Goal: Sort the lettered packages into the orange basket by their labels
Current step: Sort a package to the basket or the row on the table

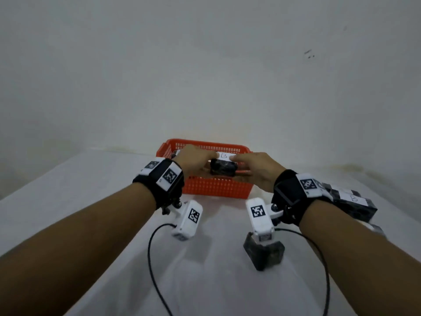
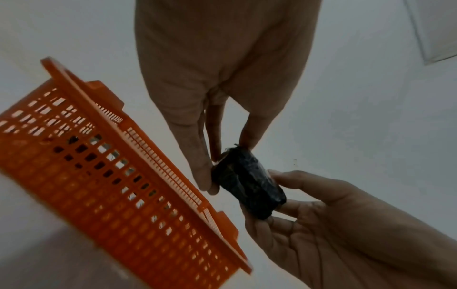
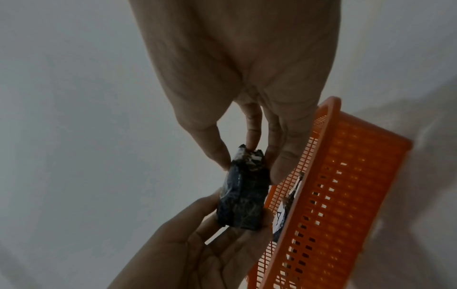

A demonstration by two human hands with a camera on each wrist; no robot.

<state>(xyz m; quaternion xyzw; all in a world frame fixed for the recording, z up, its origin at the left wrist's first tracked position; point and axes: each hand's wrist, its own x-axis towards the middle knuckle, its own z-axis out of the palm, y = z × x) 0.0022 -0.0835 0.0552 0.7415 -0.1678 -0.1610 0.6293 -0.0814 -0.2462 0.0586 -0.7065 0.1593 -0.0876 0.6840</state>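
Both hands hold one black wrapped package [image 1: 222, 169] just above the orange basket [image 1: 214, 189]; its white label [image 1: 224, 155] reads B. My left hand [image 1: 206, 156] pinches its left end between thumb and fingertips [image 2: 205, 176]. Fingers and thumb of my right hand [image 1: 241, 159] pinch the other end, seen in the right wrist view at the package [image 3: 243, 197]. Inside the basket [image 3: 346, 195] lies a black package labelled A [image 3: 279, 217].
The basket stands at the far edge of a white-covered table [image 1: 91, 190], against a pale wall. A black package [image 1: 264, 254] lies near the front right. More black packages, one labelled B [image 1: 352, 201], lie behind my right wrist. Black cables [image 1: 150, 258] trail from the wrist cameras.
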